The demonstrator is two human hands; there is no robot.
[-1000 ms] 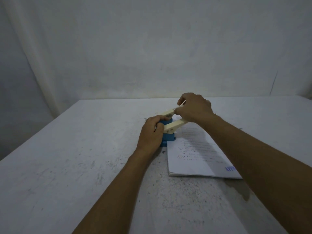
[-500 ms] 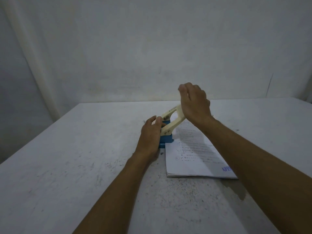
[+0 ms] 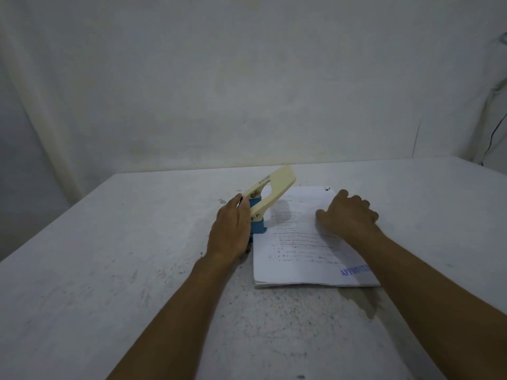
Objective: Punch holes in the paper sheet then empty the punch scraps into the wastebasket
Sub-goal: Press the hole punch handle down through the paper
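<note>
**Punch lever raised, both hands resting at the paper stack**

A white, scuffed table fills the lower two thirds of the frame, backed by a pale, stained wall. Just right of the frame's centre lies a stack of white printed paper sheets, its near edge showing several layers and a blue stamped word at its lower right corner. Two small dark holes show near the stack's far right corner.

At the stack's left edge, about the middle of the frame, stands the hole punch with a blue base and a cream lever handle. The blue base sits on the table against the paper's left margin; whether the sheets are inside its slot cannot be told. The cream lever is up, tilted toward the upper right, its broad free end above the far part of the stack.

The left hand lies against the left side of the punch, fingers together and extended along the base and the lever's hinge, thumb side touching it; it presses or steadies rather than wraps round it. The right hand rests palm down on the upper right part of the paper, fingers loosely curled, grasping nothing, well clear of the lever. The two hands are apart, with the punch and a strip of paper between them. Both bare forearms reach in from the bottom edge of the frame.

A dark cable hangs down the wall at the far right.
</note>
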